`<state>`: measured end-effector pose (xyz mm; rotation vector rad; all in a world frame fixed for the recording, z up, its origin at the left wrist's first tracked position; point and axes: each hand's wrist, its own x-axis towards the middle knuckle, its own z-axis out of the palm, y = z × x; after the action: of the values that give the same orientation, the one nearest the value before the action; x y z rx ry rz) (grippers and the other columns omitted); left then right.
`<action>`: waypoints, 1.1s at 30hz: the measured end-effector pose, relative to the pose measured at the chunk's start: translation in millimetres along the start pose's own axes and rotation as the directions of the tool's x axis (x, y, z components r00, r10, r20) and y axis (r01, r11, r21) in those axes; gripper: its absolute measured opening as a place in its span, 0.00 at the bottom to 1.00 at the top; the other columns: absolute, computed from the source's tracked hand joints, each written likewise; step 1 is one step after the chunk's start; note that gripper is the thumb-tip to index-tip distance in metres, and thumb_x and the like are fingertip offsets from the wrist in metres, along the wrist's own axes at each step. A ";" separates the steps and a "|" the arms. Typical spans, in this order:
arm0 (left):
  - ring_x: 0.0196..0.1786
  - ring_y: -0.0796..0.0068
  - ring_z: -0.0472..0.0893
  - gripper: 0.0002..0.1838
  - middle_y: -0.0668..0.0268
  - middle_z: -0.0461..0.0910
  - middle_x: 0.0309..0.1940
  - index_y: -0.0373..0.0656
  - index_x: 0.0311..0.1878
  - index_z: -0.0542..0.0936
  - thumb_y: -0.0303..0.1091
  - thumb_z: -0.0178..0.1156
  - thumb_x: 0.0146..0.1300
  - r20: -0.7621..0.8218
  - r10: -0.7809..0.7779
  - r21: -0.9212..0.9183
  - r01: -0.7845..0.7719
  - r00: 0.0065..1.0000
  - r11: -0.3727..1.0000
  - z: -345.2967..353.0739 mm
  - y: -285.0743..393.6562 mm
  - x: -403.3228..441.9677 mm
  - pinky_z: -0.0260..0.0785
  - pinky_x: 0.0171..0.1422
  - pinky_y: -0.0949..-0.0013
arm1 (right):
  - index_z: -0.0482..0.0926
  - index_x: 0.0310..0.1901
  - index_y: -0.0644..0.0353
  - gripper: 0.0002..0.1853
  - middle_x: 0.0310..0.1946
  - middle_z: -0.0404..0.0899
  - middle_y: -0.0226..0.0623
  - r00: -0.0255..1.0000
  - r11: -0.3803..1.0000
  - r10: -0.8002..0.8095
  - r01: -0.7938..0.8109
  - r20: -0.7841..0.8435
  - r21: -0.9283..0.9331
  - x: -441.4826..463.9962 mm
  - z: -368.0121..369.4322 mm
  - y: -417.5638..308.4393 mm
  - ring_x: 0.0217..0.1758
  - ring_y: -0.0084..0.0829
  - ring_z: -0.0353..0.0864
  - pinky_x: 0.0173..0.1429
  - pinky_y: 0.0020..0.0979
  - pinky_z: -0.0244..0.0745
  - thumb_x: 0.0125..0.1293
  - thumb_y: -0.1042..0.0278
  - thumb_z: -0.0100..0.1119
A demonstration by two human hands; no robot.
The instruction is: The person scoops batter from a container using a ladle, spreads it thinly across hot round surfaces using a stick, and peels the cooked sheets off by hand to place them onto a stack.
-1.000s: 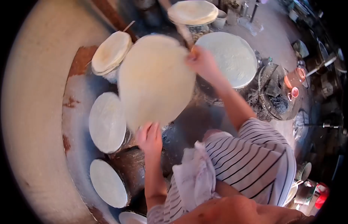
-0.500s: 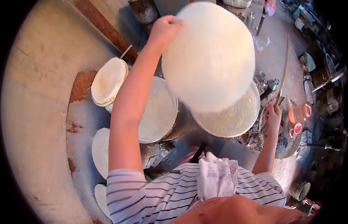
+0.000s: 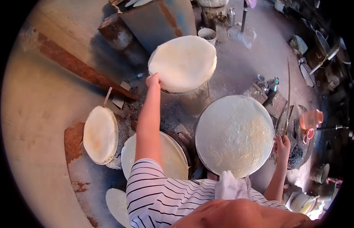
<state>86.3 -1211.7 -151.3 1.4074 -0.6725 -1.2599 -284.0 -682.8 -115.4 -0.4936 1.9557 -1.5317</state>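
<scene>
My left hand (image 3: 154,80) pinches the near left edge of a thin pale flatbread (image 3: 184,62), which lies on a round stack on a stand. Off to the right, my right hand (image 3: 282,146) is closed around a long thin stick (image 3: 288,95) that points up and away. Between my arms is a large round griddle (image 3: 234,136) with a pale, patchy, yellowish film on it. Beneath my left forearm another griddle (image 3: 171,157) shows a pale round sheet, partly hidden by the arm.
A stack of browned flatbreads (image 3: 101,135) sits at the left, near a rusty beam (image 3: 78,66). At the right stand an orange jar (image 3: 311,119) and a red cup (image 3: 310,133). A white bucket (image 3: 207,35) and metal flasks (image 3: 274,84) are farther back.
The flatbread, first held up between both hands, then raised in my left hand, has moved away from the griddle onto the far stack. My right hand has taken hold of the stick.
</scene>
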 end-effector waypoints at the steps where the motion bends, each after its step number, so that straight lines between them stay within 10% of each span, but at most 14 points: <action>1: 0.32 0.63 0.82 0.14 0.54 0.80 0.36 0.27 0.40 0.78 0.28 0.65 0.53 0.001 0.002 0.047 -0.002 1.000 0.999 -3.5 3.0 -7.5 0.78 0.27 0.63 | 0.71 0.28 0.60 0.14 0.11 0.63 0.22 1.000 1.000 0.002 -0.002 0.017 -0.008 -0.9 3.3 -6.2 0.10 0.13 0.58 0.14 0.19 0.51 0.67 0.61 0.56; 10: 0.32 0.60 0.83 0.23 0.50 0.80 0.33 0.26 0.41 0.77 0.44 0.58 0.61 -0.028 0.057 0.401 -0.041 0.998 0.915 -13.6 20.2 -14.2 0.79 0.28 0.60 | 0.69 0.26 0.59 0.13 0.14 0.69 0.26 0.992 0.985 -0.089 0.101 0.092 -0.138 22.3 35.7 -42.2 0.11 0.14 0.60 0.15 0.20 0.53 0.65 0.65 0.59; 12: 0.37 0.56 0.84 0.18 0.51 0.82 0.31 0.34 0.40 0.78 0.42 0.54 0.60 -0.025 0.557 0.746 -0.355 0.830 0.563 -24.4 12.6 -36.6 0.75 0.39 0.59 | 0.69 0.25 0.60 0.13 0.15 0.71 0.27 0.979 0.958 -0.117 0.156 0.169 -0.242 31.6 40.6 -50.1 0.13 0.14 0.61 0.18 0.21 0.56 0.64 0.65 0.59; 15: 0.30 0.58 0.77 0.06 0.55 0.77 0.26 0.40 0.33 0.76 0.32 0.54 0.57 0.027 0.543 0.368 -0.514 0.839 0.775 -29.5 2.4 -222.7 0.69 0.37 0.60 | 0.77 0.33 0.61 0.07 0.16 0.70 0.25 0.913 0.893 -0.166 0.300 0.373 -0.337 56.1 45.6 -28.0 0.17 0.15 0.62 0.23 0.22 0.59 0.64 0.67 0.58; 18: 0.44 0.61 0.73 0.12 0.60 0.72 0.34 0.41 0.43 0.74 0.24 0.55 0.53 0.294 0.510 0.309 -0.585 0.809 0.750 -88.1 -125.2 -342.6 0.67 0.49 0.60 | 0.80 0.49 0.60 0.12 0.17 0.67 0.25 0.652 0.727 -0.221 0.606 0.725 -0.324 59.7 101.7 -23.2 0.20 0.16 0.63 0.26 0.21 0.60 0.65 0.69 0.56; 19: 0.45 0.56 0.73 0.19 0.57 0.71 0.37 0.41 0.51 0.74 0.27 0.58 0.54 0.215 0.617 0.686 -0.567 0.757 0.456 -96.8 -120.6 -416.2 0.67 0.50 0.59 | 0.77 0.53 0.59 0.15 0.17 0.67 0.25 0.510 0.752 -0.231 0.634 0.829 -0.180 47.3 133.3 -23.9 0.21 0.16 0.64 0.26 0.22 0.61 0.65 0.69 0.55; 20: 0.47 0.56 0.73 0.26 0.54 0.70 0.43 0.42 0.59 0.71 0.32 0.60 0.54 0.240 0.567 0.720 -0.536 0.788 0.440 -123.4 -161.3 -463.1 0.68 0.53 0.58 | 0.74 0.57 0.59 0.18 0.18 0.67 0.26 0.364 0.790 -0.195 0.608 0.911 -0.074 17.7 149.8 -17.8 0.22 0.17 0.64 0.27 0.22 0.62 0.66 0.69 0.53; 23: 0.52 0.54 0.74 0.28 0.52 0.69 0.49 0.44 0.60 0.69 0.38 0.61 0.55 -0.267 0.112 0.695 0.111 0.957 0.710 -168.0 -184.3 -620.5 0.71 0.54 0.58 | 0.62 0.64 0.59 0.21 0.23 0.70 0.29 -0.167 0.726 -0.062 0.669 0.984 0.160 -90.6 167.5 -11.9 0.25 0.19 0.66 0.32 0.23 0.64 0.70 0.70 0.45; 25: 0.54 0.53 0.74 0.28 0.51 0.68 0.52 0.45 0.60 0.69 0.40 0.60 0.56 -0.591 -0.038 0.580 0.457 0.806 0.674 -201.7 -209.4 -707.5 0.72 0.54 0.58 | 0.63 0.61 0.60 0.18 0.28 0.76 0.32 -0.487 0.686 -0.028 0.626 0.873 0.371 -142.8 169.8 23.9 0.23 0.19 0.67 0.30 0.23 0.64 0.71 0.70 0.44; 28: 0.52 0.49 0.75 0.26 0.50 0.68 0.53 0.48 0.59 0.71 0.39 0.60 0.55 -0.961 -0.160 0.071 0.762 0.225 0.644 -260.8 -260.1 -860.2 0.72 0.53 0.56 | 0.64 0.60 0.61 0.18 0.33 0.79 0.33 -0.706 0.826 0.230 0.505 0.669 0.249 -244.7 143.5 64.4 0.19 0.18 0.66 0.25 0.20 0.63 0.70 0.72 0.44; 33: 0.55 0.47 0.69 0.25 0.51 0.68 0.51 0.51 0.61 0.69 0.43 0.56 0.61 -0.762 0.144 -0.475 0.697 -0.631 0.537 -304.1 -378.1 -1122.1 0.66 0.56 0.53 | 0.70 0.60 0.60 0.19 0.35 0.80 0.35 -0.932 0.791 0.287 0.360 0.220 0.495 -414.5 58.9 119.1 0.21 0.19 0.70 0.29 0.22 0.70 0.68 0.76 0.47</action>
<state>-33.0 4.5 -186.2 2.7025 1.3428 0.4671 74.5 -437.8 -144.9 -1.9389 -0.4444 0.4329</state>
